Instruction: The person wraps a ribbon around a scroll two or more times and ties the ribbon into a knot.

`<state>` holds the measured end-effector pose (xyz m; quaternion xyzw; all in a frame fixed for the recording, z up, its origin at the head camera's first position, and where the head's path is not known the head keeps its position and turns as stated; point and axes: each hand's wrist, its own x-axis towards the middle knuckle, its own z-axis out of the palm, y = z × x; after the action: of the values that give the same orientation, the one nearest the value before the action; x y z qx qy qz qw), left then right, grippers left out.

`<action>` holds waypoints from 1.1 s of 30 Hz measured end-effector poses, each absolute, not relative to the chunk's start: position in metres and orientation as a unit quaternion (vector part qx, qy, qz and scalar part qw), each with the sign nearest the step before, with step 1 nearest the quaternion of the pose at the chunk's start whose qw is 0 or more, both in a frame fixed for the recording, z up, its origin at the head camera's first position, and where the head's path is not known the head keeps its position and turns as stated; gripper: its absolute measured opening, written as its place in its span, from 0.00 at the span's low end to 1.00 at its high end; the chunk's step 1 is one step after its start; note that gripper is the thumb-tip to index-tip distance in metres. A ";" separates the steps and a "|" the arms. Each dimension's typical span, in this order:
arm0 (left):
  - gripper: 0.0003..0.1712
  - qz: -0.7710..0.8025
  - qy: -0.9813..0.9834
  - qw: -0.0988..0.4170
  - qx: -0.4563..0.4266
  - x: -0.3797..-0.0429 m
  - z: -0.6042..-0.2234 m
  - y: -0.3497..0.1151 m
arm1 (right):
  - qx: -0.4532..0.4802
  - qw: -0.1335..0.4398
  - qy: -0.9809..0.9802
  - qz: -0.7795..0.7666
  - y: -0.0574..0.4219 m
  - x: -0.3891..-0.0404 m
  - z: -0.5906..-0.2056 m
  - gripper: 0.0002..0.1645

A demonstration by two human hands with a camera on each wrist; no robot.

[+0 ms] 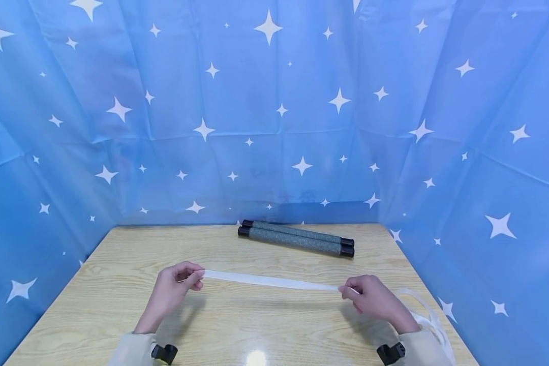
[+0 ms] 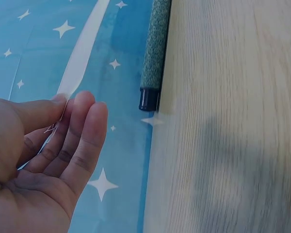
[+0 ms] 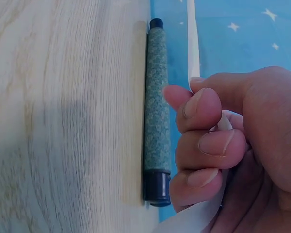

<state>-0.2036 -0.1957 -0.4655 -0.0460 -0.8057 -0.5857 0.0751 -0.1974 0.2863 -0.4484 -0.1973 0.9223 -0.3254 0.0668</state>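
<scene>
A white ribbon (image 1: pixel 270 280) stretches nearly straight between both hands above the wooden table. Its left end is pinched between thumb and fingers of my left hand (image 1: pixel 176 284); a few loose threads show at that end in the left wrist view. My right hand (image 1: pixel 372 300) pinches the ribbon farther along, with thumb and index finger, the other fingers curled. From the right palm the ribbon's tail (image 3: pixel 194 219) runs out below, and its loose loops (image 1: pixel 432 323) lie by the right forearm. Beyond the hands lie two scrolls (image 1: pixel 297 240) with grey-green patterned covering and black end caps.
The wooden table (image 1: pixel 119 259) reaches back to a blue curtain (image 1: pixel 274 101) with white stars, which also runs along the left and right sides. The scrolls lie side by side at the back edge, slightly slanted. Light glares off the table's front middle.
</scene>
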 end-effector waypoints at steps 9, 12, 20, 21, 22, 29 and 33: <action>0.10 -0.560 -0.824 0.081 -0.019 -0.203 -0.465 -0.214 | -0.188 0.057 0.927 -0.320 0.297 -0.201 -0.452 0.22; 0.11 -0.551 -0.830 0.084 -0.016 -0.204 -0.465 -0.220 | -0.185 0.057 0.928 -0.318 0.301 -0.202 -0.453 0.22; 0.10 -0.540 -0.837 0.089 -0.009 -0.204 -0.469 -0.234 | -0.184 0.050 0.930 -0.315 0.312 -0.205 -0.450 0.21; 0.11 -0.536 -0.839 0.090 -0.007 -0.204 -0.470 -0.236 | -0.180 0.051 0.930 -0.316 0.313 -0.206 -0.450 0.21; 0.11 -0.532 -0.842 0.090 -0.006 -0.204 -0.470 -0.238 | -0.179 0.050 0.931 -0.314 0.315 -0.207 -0.450 0.21; 0.12 -0.507 -0.857 0.090 0.000 -0.205 -0.473 -0.258 | -0.158 0.057 0.936 -0.310 0.328 -0.215 -0.456 0.22; 0.12 -0.496 -0.864 0.088 0.000 -0.207 -0.473 -0.269 | -0.141 0.067 0.937 -0.312 0.334 -0.219 -0.457 0.22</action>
<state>-0.2072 -0.2689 -0.4733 0.0004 -0.8640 -0.4958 0.0877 -0.2189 0.3344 -0.4572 -0.1407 0.9371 -0.3124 0.0673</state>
